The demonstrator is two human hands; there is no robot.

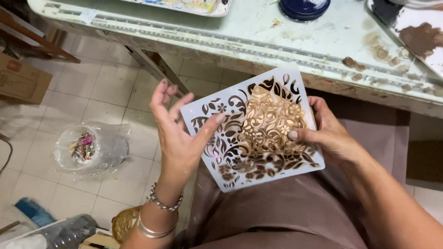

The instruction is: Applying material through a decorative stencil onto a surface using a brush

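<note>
The right hand's [330, 133] fingers are hidden behind the stencil [253, 127]; only its thumb shows on the front. What lies under the stencil cannot be made out. One stencil, white, square, with floral cut-outs stained brown. It sits tilted above the lap, below the tabletop [221, 32] edge. Right grip: clamped on the stencil's right edge. Left hand [177, 133]: fingers spread, released, thumb tip touching the stencil's left part.

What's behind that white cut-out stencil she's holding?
Through the openings of the stencil shows a golden-tan piece with raised floral relief, darker brown lower down. Its edges and full shape are covered by the stencil. The right hand grips both; the left hand touches the stencil's edge.
</note>
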